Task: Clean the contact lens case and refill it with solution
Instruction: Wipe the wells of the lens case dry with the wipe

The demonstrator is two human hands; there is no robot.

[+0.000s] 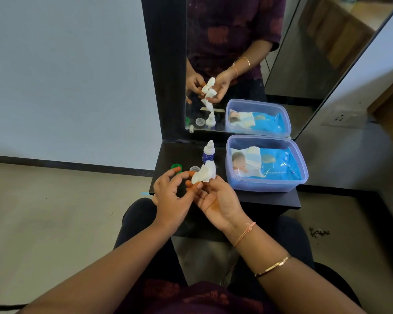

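Observation:
A crumpled white tissue (205, 174) is held up over the front of the black table (268, 198). My right hand (218, 200), palm up, pinches it at the fingertips. My left hand (171, 193) meets it from the left, with curled fingers on the tissue's lower end. The mirror shows both hands on the tissue. A small white solution bottle (208, 152) stands uncapped just behind the tissue. A green cap (176, 167) and a clear round cap (193, 168) lie on the table left of the bottle. I cannot make out the lens case body.
A clear blue plastic box (302, 177) holding a blue pack of wet wipes (275, 164) fills the table's right side. A mirror (236, 53) stands at the table's back edge. My knees are under the table's front edge.

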